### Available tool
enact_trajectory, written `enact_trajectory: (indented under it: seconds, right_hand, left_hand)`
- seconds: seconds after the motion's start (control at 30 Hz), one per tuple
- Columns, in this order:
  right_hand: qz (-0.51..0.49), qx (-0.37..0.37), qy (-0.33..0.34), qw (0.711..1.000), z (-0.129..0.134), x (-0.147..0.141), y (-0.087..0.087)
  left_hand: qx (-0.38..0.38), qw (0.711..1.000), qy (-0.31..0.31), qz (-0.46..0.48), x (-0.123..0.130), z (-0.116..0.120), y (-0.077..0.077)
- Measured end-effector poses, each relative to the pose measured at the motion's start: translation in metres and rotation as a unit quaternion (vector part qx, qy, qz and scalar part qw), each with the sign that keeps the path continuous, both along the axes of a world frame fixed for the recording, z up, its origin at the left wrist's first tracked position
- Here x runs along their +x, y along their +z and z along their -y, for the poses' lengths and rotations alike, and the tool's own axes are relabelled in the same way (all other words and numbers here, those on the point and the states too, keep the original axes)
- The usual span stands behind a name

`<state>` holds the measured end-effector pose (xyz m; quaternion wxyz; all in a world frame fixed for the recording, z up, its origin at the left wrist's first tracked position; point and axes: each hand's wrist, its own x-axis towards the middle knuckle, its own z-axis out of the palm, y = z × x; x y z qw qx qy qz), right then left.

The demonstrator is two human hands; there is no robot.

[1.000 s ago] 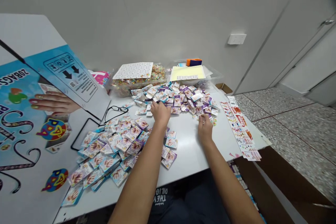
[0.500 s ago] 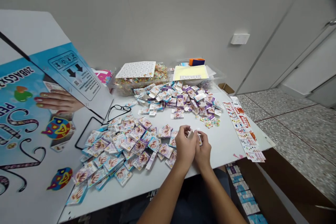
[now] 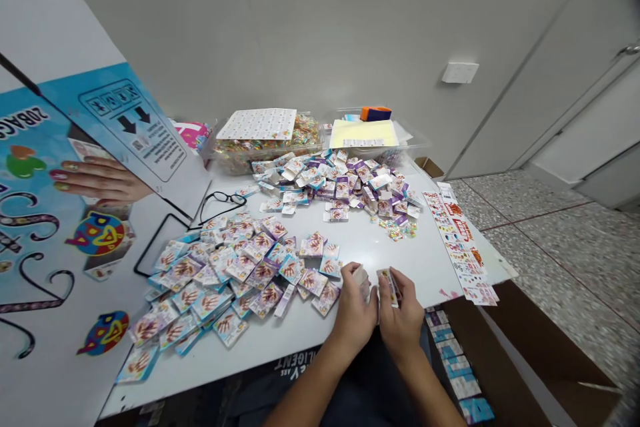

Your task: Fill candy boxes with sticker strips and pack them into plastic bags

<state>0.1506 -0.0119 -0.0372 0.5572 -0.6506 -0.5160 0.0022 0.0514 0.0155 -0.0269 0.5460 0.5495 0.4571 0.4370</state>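
My left hand [image 3: 354, 310] is closed around a small pale box [image 3: 362, 280] near the table's front edge. Just to its right, my right hand [image 3: 401, 310] grips another small printed box [image 3: 388, 285], thumb across its front. The two hands sit side by side, nearly touching at the thumbs. Left of them a large heap of small boxes with hand pictures [image 3: 215, 300] spreads over the white table [image 3: 280, 353]. Farther back lies a second pile of boxes, several with raised flaps [image 3: 340, 180]. Small shiny packets [image 3: 397, 230] lie at that pile's right front.
Two clear plastic bins [image 3: 235, 157] stand against the wall, topped by sheets. Black glasses [image 3: 220, 197] lie beside a large printed carton [image 3: 45, 213] at left. Sticker strips [image 3: 457, 240] lie along the right edge. An open brown box [image 3: 530, 347] with small boxes is below right.
Both hands have moved down toward the table's front edge and turned slightly apart, so the box in each hand now shows more. The view has shifted slightly.
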Motion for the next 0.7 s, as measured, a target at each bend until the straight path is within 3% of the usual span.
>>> enact_trajectory:
  seconds: [0.1,0.23,0.33,0.43,0.53,0.63,0.7]
  right_hand:
    - [0.12,0.026,0.142,0.982,-0.001,0.01,0.014]
    - [0.215,-0.04,0.276,0.936,0.01,0.026,0.033]
    - [0.186,-0.139,0.354,0.906,0.023,0.031,0.049]
    - [0.104,-0.252,0.425,0.863,0.031,0.031,0.063]
    - [0.07,-0.322,0.445,0.833,0.033,0.031,0.075]
    - [0.039,-0.354,0.407,0.841,0.033,0.033,0.086]
    - [0.036,-0.353,0.417,0.836,0.033,0.032,0.091]
  left_hand:
    - [-0.008,0.99,-0.109,0.093,-0.003,0.011,0.0]
    - [-0.126,0.953,-0.183,0.207,-0.021,0.022,-0.001]
    - [-0.219,0.935,-0.162,0.227,-0.043,0.032,-0.005]
    - [-0.232,0.943,-0.17,0.166,-0.063,0.04,-0.005]
    - [-0.18,0.952,-0.233,0.086,-0.075,0.043,0.004]
    - [-0.178,0.946,-0.266,0.05,-0.081,0.041,0.017]
    - [-0.197,0.938,-0.282,0.047,-0.082,0.039,0.024]
